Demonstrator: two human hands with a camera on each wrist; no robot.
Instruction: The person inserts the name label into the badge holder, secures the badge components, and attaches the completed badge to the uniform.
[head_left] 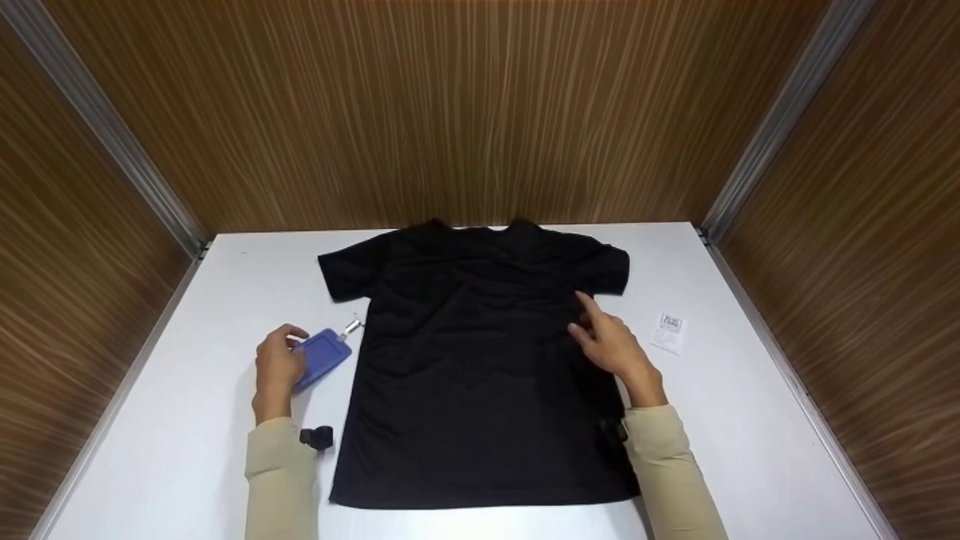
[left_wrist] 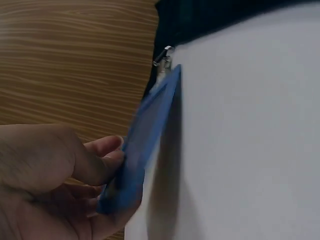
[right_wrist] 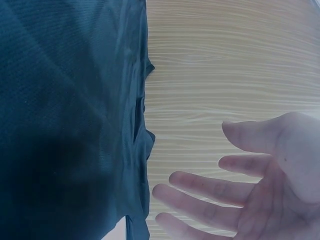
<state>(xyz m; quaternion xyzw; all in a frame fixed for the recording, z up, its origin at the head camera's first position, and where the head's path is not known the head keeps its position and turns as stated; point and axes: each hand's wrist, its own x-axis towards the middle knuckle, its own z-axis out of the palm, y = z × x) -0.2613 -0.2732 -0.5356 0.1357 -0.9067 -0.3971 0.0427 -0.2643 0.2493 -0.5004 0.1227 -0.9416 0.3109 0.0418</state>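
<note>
The left hand's grip [head_left: 278,365] pinches the badge holder [head_left: 324,354], likely keeping its clip [head_left: 352,327] free (the right hand [head_left: 615,346], fingers spread, is over the shirt [head_left: 465,397]).

On the flat white bench [head_left: 202,450], the black fabric short-sleeved shirt [head_left: 465,420] lay in the middle, before the brown wood-grain back wall [head_left: 480,112]. Left of it I held the blue rectangular badge holder [head_left: 324,355] in my left grip [head_left: 279,367], its silvery metal clip [head_left: 352,327] just beside the shirt. My right grip [head_left: 613,345] was over the shirt's right side; farther right lay the white rectangular printed card [head_left: 667,335].
</note>
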